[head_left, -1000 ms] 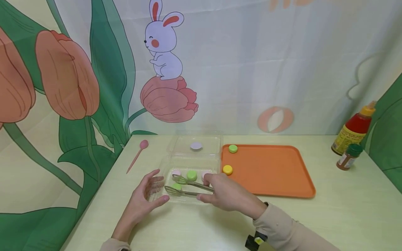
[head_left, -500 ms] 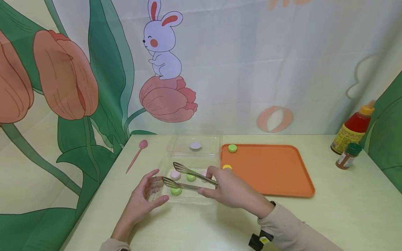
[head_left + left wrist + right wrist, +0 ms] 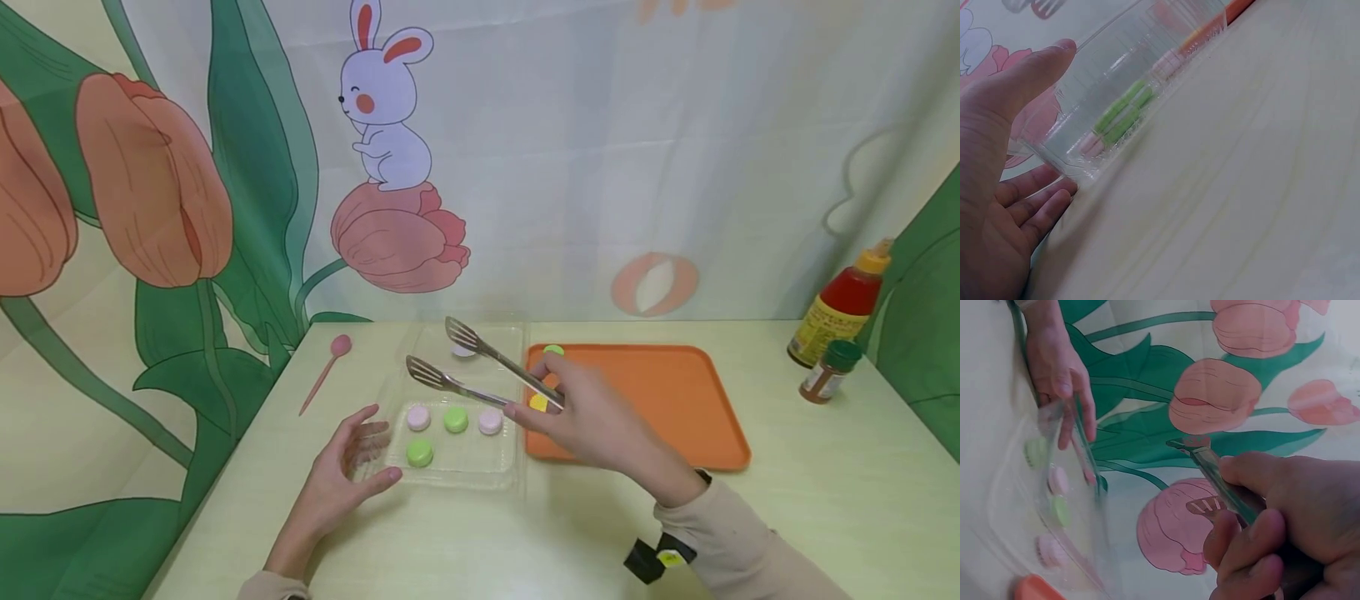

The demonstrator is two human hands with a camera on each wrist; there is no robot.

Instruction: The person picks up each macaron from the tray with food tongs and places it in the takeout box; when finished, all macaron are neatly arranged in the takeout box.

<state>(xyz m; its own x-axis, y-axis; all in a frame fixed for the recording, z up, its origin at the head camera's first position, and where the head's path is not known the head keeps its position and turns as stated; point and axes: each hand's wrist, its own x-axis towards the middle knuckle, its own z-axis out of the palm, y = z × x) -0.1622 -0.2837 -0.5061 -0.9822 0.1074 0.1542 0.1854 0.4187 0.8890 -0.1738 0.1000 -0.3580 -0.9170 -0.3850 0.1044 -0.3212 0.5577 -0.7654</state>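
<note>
My right hand (image 3: 596,425) grips a pair of metal tongs (image 3: 513,367), also seen in the right wrist view. The tongs' slotted tips are spread apart with nothing between them, above the clear plastic box (image 3: 472,463). Inside the box sit green macarons (image 3: 455,419) and pale pink macarons (image 3: 418,417). My left hand (image 3: 337,475) rests at the box's left front corner, thumb and fingers spread around it; in the left wrist view its thumb lies by the clear wall. A pale round piece (image 3: 463,352), partly hidden by the tongs, lies on the opened lid (image 3: 501,337).
An orange tray (image 3: 660,408) lies right of the box, bearing a green macaron (image 3: 553,349) and a yellow macaron (image 3: 538,402), both partly hidden. A pink spoon (image 3: 333,358) lies at the left. A sauce bottle (image 3: 840,300) and a green-capped jar (image 3: 831,372) stand far right.
My right hand has lifted the tongs from low over the macarons and moved them up and to the right, over the lid. The left hand and the box have stayed put.
</note>
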